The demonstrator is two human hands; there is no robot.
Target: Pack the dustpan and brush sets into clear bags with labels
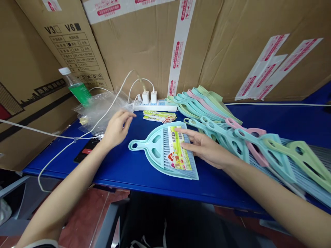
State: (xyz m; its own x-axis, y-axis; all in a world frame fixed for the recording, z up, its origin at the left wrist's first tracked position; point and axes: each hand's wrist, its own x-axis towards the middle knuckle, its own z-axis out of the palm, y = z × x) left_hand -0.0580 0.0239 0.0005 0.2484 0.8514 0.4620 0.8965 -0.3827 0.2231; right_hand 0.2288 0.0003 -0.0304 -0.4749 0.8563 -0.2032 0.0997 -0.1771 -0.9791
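A light-blue dustpan (157, 166) lies on the blue table with a matching hand brush (165, 146) nested in it, handles pointing left. Across the bristles rests a yellow, white and green label card (177, 151). My right hand (207, 146) has its fingers stretched out over the card's right edge, index fingertip on or just above it. To the left of the dustpan, my left hand (117, 127) hovers with loosely bent fingers and nothing visible in it. Clear plastic bags (103, 106) lie beyond that hand, and a small pile of similar cards (159, 116) is to its right.
Stacked dustpans (207, 103) and several hand brushes (240, 137) fill the right side. A power strip (155, 107) with white plugs stands along the cardboard boxes. A white cable (113, 103) loops past my left hand. A green-labelled bottle (79, 90) and a phone (86, 150) are at left.
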